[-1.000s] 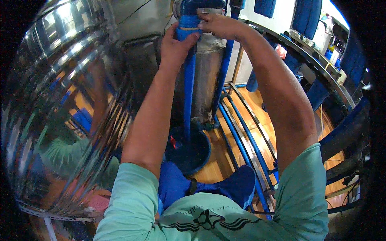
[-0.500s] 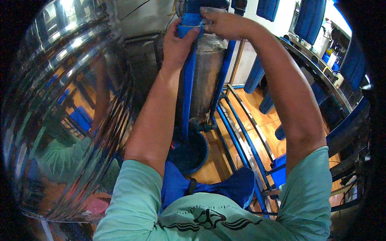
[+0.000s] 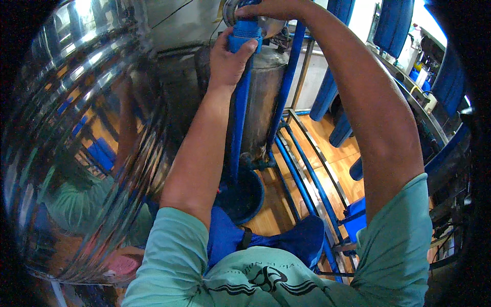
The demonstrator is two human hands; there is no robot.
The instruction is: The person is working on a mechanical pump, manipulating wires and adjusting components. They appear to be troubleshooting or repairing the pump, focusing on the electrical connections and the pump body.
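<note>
My left hand [image 3: 231, 61] is closed around a blue collar [image 3: 238, 44] at the top of an upright blue pipe [image 3: 240, 112]. Just above the collar, a blue threaded fitting [image 3: 246, 29] shows its ridges. My right hand [image 3: 261, 10] reaches in from the right, its fingers bent over the top of this fitting; the picture's upper edge cuts off part of the view there. Below, the pipe runs down to a dark blue basin [image 3: 245, 197] on the floor. Behind the pipe stands a dull metal tank [image 3: 266, 94].
A large shiny ribbed steel tank [image 3: 87, 112] fills the left side. Blue pipes and metal rails [image 3: 302, 174] run along the tiled floor to the right. Blue cylinders [image 3: 393, 25] hang at the upper right. A blue container [image 3: 354, 219] sits near my right elbow.
My right hand has moved left and up, onto the top of the threaded fitting. The dark blue piece above the fitting no longer shows. My left hand stays on the collar, slightly lower.
</note>
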